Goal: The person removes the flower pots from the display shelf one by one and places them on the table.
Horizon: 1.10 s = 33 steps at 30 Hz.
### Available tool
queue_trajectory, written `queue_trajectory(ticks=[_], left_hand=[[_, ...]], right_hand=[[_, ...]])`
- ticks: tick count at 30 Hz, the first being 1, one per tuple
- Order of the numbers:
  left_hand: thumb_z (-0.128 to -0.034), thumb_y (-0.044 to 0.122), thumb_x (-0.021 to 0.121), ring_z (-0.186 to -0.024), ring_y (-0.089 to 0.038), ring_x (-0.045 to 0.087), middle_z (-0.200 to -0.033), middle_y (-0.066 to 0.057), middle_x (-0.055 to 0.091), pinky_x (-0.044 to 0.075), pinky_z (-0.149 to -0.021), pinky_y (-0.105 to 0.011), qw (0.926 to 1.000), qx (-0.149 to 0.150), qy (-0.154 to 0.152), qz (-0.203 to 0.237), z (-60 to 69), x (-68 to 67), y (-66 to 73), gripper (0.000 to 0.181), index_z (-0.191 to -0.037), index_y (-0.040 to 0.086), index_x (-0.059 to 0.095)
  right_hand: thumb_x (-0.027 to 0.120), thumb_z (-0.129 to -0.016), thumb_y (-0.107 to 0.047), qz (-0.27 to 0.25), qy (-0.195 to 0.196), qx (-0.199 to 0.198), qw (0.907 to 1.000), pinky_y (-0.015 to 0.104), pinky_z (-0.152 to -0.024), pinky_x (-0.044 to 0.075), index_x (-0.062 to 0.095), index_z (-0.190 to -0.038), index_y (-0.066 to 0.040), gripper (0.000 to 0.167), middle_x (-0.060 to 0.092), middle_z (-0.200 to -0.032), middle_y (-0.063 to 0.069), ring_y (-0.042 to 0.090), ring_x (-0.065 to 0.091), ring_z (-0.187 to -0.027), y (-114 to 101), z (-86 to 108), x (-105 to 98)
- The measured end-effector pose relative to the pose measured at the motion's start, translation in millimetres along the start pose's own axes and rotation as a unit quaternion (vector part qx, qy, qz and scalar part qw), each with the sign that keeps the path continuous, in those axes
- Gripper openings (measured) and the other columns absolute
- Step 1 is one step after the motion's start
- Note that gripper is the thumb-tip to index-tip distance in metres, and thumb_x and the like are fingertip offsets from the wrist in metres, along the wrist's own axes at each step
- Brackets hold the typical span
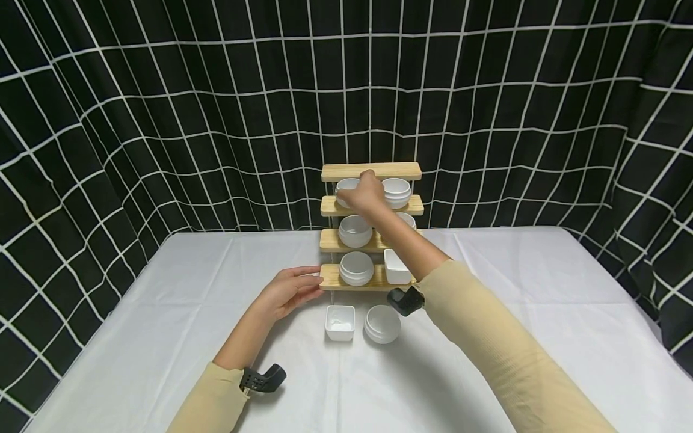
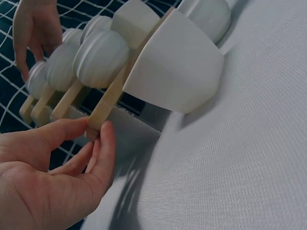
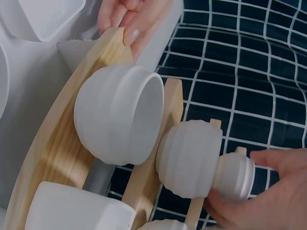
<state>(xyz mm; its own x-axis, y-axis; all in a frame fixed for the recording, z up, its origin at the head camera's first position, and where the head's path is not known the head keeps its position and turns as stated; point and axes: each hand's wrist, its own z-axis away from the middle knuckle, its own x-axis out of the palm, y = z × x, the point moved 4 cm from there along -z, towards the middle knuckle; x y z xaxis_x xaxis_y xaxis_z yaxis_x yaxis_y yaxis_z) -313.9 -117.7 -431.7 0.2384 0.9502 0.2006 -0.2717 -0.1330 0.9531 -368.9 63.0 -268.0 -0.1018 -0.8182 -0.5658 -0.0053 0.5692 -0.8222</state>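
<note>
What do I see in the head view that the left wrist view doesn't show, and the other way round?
Only the head view: tan sleeves, black wrist devices, and the inside of the square dish on the cloth. Only the left wrist view: creases across the left hand's palm. Both: that hand, the right hand, white bowls, the wooden stand and the dark gridded curtain.

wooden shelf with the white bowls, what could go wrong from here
The right hand grips an upper bowl and might bump the neighbouring bowl. The right forearm stretches over the square bowl on the bottom board and could brush it if lowered. The left hand pinches that board's end; a tug might make bowls slide.
</note>
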Motion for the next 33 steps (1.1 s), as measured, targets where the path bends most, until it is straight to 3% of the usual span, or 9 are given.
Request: queue_trajectory(ticks=[11, 20, 33], left_hand=[[-0.1031, -0.007, 0.058, -0.086, -0.009, 0.072, -0.116, -0.018, 0.066, 0.066, -0.086, -0.020, 1.0000, -0.006, 0.006, -0.004, -1.6, -0.8, -0.9, 0.050, -0.151, -0.015, 0.044], [-0.1005, -0.005, 0.063, -0.090, -0.011, 0.072, -0.120, -0.022, 0.066, 0.066, -0.089, -0.021, 0.9999, 0.009, -0.007, 0.000, 7.0, 0.4, 2.6, 0.051, -0.148, -0.016, 0.048], [-0.1036, -0.006, 0.058, -0.085, -0.009, 0.072, -0.121, -0.020, 0.064, 0.066, -0.087, -0.021, 0.9998, -0.012, 0.012, -0.009, 4.2, 0.8, 2.1, 0.050, -0.151, -0.014, 0.045]], right_hand=[[0.075, -0.095, -0.019, 0.042, 0.038, 0.001, 0.9984, 0.044, -0.114, 0.053, 0.043, -0.143, 0.013, 0.066, 0.057, -0.138, 0.030, 0.039, 0.057, -0.128, -2.7, -3.0, 3.0], [0.076, -0.094, -0.019, 0.054, 0.042, -0.013, 0.9976, 0.044, -0.112, 0.053, 0.048, -0.138, 0.014, 0.061, 0.058, -0.136, 0.030, 0.039, 0.057, -0.127, -4.0, -0.3, 4.1], [0.076, -0.095, -0.020, 0.032, 0.032, -0.021, 0.9988, 0.044, -0.115, 0.051, 0.046, -0.145, 0.012, 0.067, 0.055, -0.142, 0.029, 0.039, 0.053, -0.132, -6.8, 4.7, 2.5]])
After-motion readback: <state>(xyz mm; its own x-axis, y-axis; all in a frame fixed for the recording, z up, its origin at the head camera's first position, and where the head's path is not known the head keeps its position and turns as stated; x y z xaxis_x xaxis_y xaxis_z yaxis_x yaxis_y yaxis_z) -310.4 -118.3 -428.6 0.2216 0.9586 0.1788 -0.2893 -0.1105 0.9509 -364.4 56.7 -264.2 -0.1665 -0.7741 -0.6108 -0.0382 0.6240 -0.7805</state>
